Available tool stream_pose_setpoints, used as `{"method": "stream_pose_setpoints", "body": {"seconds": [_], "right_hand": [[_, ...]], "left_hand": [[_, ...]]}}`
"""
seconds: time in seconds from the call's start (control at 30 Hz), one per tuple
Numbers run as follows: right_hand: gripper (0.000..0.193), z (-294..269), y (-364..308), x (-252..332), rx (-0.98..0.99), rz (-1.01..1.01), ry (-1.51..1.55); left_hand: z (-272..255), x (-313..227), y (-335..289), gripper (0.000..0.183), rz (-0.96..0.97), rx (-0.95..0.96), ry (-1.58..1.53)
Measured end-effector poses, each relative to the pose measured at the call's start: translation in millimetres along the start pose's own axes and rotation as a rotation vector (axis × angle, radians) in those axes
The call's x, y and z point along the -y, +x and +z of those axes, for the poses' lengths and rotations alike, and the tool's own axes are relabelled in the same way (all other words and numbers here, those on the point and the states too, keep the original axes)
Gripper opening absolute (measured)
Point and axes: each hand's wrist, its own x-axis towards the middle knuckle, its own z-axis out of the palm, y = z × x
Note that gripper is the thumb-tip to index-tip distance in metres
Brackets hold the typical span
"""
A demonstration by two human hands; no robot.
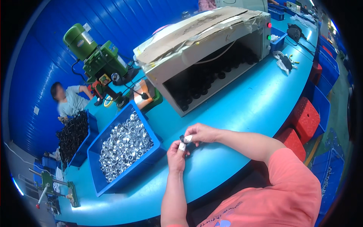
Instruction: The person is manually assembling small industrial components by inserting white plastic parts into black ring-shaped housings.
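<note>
Work is appearing to be at a two-handed handling step, with a small dark part (182,138) sitting between the fingertips above the turquoise tabletop (242,117), just beside a blue bin (95,166) of shiny metal pieces (126,145). Left hand (177,156) is seemingly clamping the part between thumb and fingers; right hand (202,133) is seemingly pinching it too, exact contact being hidden. Next move is, in judgement, calling for a steady left grip and fine right-finger control
</note>
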Motion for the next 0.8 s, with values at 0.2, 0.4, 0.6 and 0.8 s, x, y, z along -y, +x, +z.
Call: {"method": "stream_pose_setpoints", "body": {"seconds": [0.2, 0.4, 0.6, 0.8], "right_hand": [[0.015, 5.2, 0.2, -12.4, -0.012, 0.072, 0.395], [0.015, 1.0, 0.9, -12.1, 0.028, 0.071, 0.366], [0.021, -2.9, -2.4, 9.3, 0.088, -0.053, -0.052], [0.022, -11.0, -5.1, 6.8, 0.051, -0.185, -0.338]], "left_hand": [[-1.0, -0.3, 1.1, 0.013, 0.029, 0.017, -0.068], [-7.0, -0.7, 2.8, 0.011, 0.042, 0.013, -0.037], [-3.7, -6.5, -2.6, 0.011, -0.025, 0.113, -0.231], [-1.4, -2.4, 2.6, 0.020, -0.009, 0.103, -0.174]]}}
